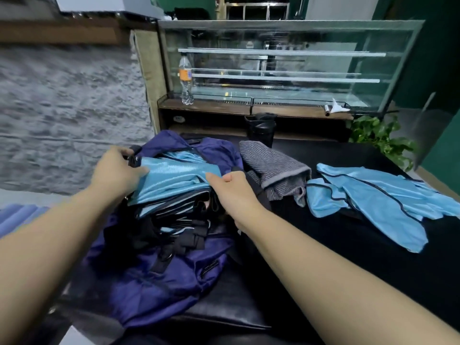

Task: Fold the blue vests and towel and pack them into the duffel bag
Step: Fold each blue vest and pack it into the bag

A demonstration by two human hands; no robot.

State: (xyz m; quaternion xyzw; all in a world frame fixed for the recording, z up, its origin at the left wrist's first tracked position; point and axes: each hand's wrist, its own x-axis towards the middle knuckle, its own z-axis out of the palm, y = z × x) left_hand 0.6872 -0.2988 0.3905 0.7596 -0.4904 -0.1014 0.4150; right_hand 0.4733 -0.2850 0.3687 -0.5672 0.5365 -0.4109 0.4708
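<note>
Blue vests (174, 178), folded into a stack, sit in the open mouth of the duffel bag (154, 282), the top one a shiny light-blue layer over darker folded edges. The left hand (119, 171) grips the stack's left end, thumb lying on the top fabric and fingers curled over the far edge by the bag's rim. The right hand (232, 189) pinches the right end of the same top layer between thumb and curled fingers, its lower fingers hidden behind the pile. The step in hand looks like seating this stack down into the bag.

The purple bag lies slumped on a black table (348, 282), its black straps (189, 239) bunched in front of the stack. Just right of the bag lies a grey striped towel (276, 170), loosely folded, and beyond it an unfolded blue vest (373, 192) is spread flat; both are not yet packed. A dark bottle (262, 130) stands behind the towel.

The risk is the slick fabric: pushing from the ends could slide the top layer off the pile and undo the folds. The soft bag walls may collapse inward or the straps catch under the stack, leaving too little room for the towel and the last vest.
</note>
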